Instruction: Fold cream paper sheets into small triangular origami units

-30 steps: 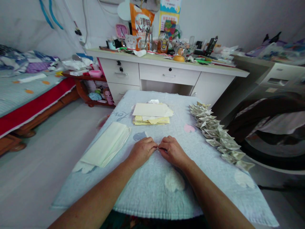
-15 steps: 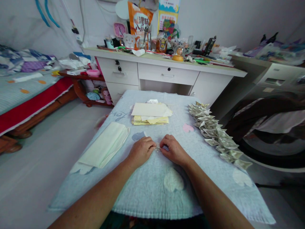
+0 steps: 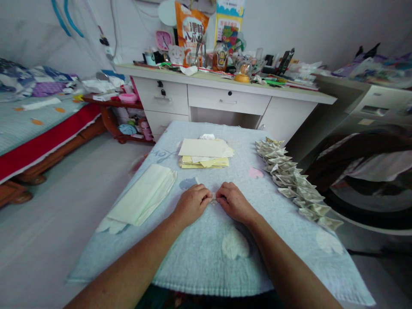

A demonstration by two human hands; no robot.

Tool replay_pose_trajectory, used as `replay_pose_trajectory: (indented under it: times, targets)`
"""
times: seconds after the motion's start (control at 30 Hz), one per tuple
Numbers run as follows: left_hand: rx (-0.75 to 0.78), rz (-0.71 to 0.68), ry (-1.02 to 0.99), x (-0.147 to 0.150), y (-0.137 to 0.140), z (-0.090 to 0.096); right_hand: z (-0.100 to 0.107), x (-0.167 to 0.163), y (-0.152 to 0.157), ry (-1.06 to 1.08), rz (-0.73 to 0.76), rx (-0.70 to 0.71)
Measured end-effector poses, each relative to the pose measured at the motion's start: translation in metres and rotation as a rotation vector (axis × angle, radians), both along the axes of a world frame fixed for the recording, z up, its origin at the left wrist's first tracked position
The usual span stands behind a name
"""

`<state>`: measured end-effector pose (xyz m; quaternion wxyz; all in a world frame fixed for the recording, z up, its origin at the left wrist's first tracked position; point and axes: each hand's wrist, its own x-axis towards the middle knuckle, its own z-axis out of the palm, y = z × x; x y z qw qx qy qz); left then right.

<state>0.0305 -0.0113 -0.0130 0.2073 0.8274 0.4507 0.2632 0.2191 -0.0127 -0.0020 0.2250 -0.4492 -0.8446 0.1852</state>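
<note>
Close together over the middle of the cloth-covered table (image 3: 196, 270), both my hands pinch a small piece of folded paper (image 3: 213, 197). My left hand (image 3: 193, 201) grips its left end, and my right hand (image 3: 234, 200) has its right end between thumb and fingers. Most of the paper is hidden by the fingers. Beyond the hands lies a pile of cream and yellow paper sheets (image 3: 206, 148). A stack of pale green paper (image 3: 143, 195) rests at the left. Along the right side run rows of folded paper pieces (image 3: 294, 182) with pointed ends.
A white desk (image 3: 167, 92) crowded with jars, a pink clock (image 3: 163, 40) and an orange bag (image 3: 190, 30) stands behind the table. At the right is a front-loading washing machine (image 3: 380, 103). A bed (image 3: 41, 120) and a small wooden shelf (image 3: 111, 124) are at the left.
My right thumb and fingers have closed tighter on the paper, narrowing the gap between them. The left hand stays nearly the same. The whole view has shifted slightly.
</note>
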Motion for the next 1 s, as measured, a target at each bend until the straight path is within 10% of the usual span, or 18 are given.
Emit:
replay_pose_trajectory:
  times: [1.0]
  targets:
    - [-0.042, 0.133, 0.131, 0.003, 0.009, 0.005, -0.001, -0.02, 0.001, -0.19, -0.262, -0.043]
